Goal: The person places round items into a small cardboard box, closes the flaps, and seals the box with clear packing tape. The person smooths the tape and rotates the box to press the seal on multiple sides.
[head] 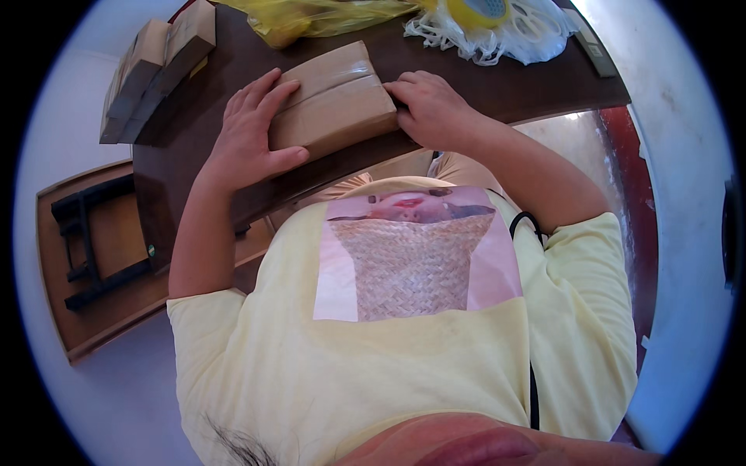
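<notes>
A closed brown cardboard box [335,105] lies near the front edge of the dark tabletop [233,52], turned at a slant. Clear tape shines along the seam on its upper face. My left hand [250,128] spans the box's left end, fingers spread over the far side and thumb along the near edge. At the opposite end, my right hand [431,108] presses bent fingers against the right side, the fingertips partly hidden. The box is held between both hands.
Several cardboard boxes [157,70] are stacked at the table's left. A yellow plastic bag [326,23] lies at the back. Farther right, a tape roll [481,9] and white-handled scissors [533,20] rest on white plastic bags [466,43]. A folded table [111,233] stands left.
</notes>
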The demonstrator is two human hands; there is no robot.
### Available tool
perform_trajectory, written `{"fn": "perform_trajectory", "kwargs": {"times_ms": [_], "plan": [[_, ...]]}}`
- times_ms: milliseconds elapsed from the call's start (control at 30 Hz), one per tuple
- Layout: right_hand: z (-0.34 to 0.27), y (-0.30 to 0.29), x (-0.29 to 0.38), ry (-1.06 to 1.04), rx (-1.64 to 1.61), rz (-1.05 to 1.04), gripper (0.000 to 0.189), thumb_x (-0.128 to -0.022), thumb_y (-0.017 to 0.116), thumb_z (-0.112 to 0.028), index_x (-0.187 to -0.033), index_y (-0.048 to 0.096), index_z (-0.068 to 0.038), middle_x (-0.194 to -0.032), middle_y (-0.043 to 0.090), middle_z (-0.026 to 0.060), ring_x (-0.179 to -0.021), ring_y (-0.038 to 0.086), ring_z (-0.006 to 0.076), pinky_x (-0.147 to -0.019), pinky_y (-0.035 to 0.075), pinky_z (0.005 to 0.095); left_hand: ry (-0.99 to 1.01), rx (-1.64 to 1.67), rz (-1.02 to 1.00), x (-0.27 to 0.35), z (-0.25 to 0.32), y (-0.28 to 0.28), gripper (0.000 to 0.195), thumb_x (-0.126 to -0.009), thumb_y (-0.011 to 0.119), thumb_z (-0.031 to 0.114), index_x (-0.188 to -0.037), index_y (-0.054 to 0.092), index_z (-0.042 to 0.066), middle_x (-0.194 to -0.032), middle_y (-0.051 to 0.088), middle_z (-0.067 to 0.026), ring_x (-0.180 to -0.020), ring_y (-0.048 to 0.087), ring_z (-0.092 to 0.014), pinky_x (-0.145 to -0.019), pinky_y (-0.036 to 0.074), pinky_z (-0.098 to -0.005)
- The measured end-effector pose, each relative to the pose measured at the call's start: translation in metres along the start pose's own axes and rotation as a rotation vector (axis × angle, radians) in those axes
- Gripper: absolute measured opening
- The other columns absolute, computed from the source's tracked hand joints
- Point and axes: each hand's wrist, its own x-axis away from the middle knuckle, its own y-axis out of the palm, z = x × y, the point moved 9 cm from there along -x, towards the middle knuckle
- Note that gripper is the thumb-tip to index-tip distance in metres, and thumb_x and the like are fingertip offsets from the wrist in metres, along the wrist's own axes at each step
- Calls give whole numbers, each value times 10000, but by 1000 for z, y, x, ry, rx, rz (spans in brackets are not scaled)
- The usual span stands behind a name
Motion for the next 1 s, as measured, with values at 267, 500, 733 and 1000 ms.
{"fn": "perform_trajectory", "kwargs": {"times_ms": [267,500,733,1000], "plan": [[21,-24,-2,54,-58,73,320,-900,581,-219,-1165,634,-48,-975,648,147,-946,623,331,-864,503,419,-16,38,46,-3,12,-6,869,-703,738,512,-1441,478,133,-1547,363,-165,-1406,332,-392,-1157,263,-490],[-6,-64,-32,302,-171,142,420,-883,693,-419,-919,571,-18,-838,632,131,-792,613,268,-730,491,377,-11,8,103,-2,21,-1,844,-706,756,498,-1426,493,145,-1534,382,-174,-1399,352,-396,-1163,247,-511],[19,-39,-34,417,-263,78,397,-844,783,-361,-822,529,-57,-746,559,25,-692,514,112,-613,440,287,-33,-29,139,-7,32,0,839,-714,746,506,-1431,487,154,-1545,369,-168,-1422,330,-386,-1172,229,-529],[46,-16,-14,599,-861,215,354,-892,760,-334,-811,510,-97,-727,522,-36,-664,436,65,-576,400,251,-83,-26,114,-9,38,-1,842,-712,753,498,-1439,482,171,-1551,366,-157,-1430,326,-369,-1180,222,-530]]}}
